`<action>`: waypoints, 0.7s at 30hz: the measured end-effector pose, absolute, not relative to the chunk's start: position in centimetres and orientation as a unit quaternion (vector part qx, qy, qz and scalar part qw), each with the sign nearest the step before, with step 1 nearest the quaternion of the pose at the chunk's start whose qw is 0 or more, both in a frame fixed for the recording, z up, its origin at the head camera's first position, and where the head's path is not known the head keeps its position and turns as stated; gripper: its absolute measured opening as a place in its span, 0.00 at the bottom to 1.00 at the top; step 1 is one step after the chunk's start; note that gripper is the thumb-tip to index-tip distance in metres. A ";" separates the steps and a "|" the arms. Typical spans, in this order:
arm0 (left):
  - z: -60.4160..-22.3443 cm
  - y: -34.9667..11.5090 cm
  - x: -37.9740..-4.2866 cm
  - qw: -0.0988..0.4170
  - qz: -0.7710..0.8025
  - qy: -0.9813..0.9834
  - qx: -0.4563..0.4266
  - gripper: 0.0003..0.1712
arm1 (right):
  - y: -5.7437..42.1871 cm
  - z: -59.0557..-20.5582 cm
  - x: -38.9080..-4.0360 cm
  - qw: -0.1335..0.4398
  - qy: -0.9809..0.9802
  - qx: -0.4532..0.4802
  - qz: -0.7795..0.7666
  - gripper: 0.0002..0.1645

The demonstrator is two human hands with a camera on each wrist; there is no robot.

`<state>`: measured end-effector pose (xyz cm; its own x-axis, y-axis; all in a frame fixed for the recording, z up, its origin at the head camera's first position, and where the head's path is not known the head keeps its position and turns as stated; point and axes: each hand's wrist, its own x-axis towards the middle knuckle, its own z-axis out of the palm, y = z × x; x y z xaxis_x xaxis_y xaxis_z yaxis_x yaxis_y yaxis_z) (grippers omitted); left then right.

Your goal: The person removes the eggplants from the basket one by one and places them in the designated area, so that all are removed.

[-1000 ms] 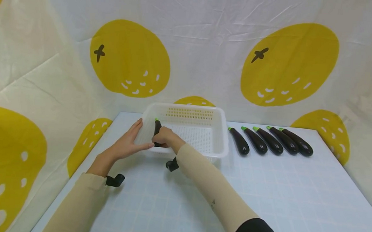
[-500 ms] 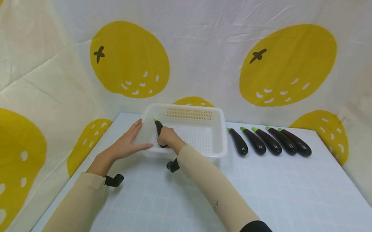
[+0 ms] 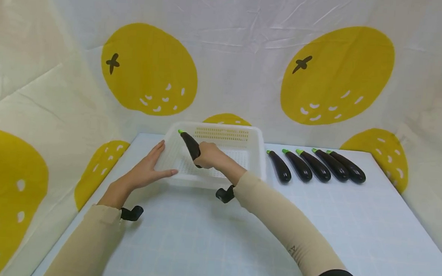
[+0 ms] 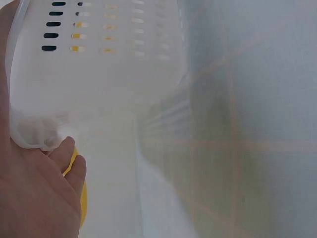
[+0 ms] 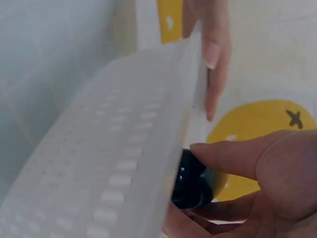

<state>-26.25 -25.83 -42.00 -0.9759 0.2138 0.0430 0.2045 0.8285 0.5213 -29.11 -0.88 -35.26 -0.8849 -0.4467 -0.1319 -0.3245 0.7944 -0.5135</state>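
A white perforated plastic basket (image 3: 203, 181) stands at the back of the table. My right hand (image 3: 211, 156) grips a dark eggplant (image 3: 190, 144) with a green stem, raised inside the basket. The stem end tilts up toward the back left. In the right wrist view, thumb and fingers close around the eggplant's rounded end (image 5: 192, 184), beside the basket's wall (image 5: 114, 144). My left hand (image 3: 141, 174) rests against the basket's left front corner with fingers extended and thumb along the front rim. The left wrist view shows its fingers touching that corner of the basket (image 4: 94, 84).
Several more eggplants (image 3: 317, 165) lie in a slanted row to the right of the basket, stems toward the back. A pale blue checked cloth covers the table (image 3: 208, 237). A white curtain (image 3: 243, 72) with yellow fruit prints hangs behind and at the sides.
My right hand has lifted the eggplant from the basket's left side and moved it up and slightly right. The left hand keeps its place on the basket. The view has shifted slightly.
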 end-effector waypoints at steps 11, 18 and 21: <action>-42.0 -26.8 -25.7 0.012 0.269 0.957 0.111 0.71 | 5.7 -33.6 -27.6 0.110 0.924 -0.244 -0.273 0.15; -42.2 -26.1 -26.2 0.017 0.286 0.951 0.114 0.72 | 10.3 -32.9 -27.3 0.090 0.933 -0.235 -0.257 0.16; -42.3 -26.0 -26.3 0.011 0.286 0.951 0.115 0.72 | 11.8 -32.8 -27.4 0.081 0.935 -0.237 -0.249 0.16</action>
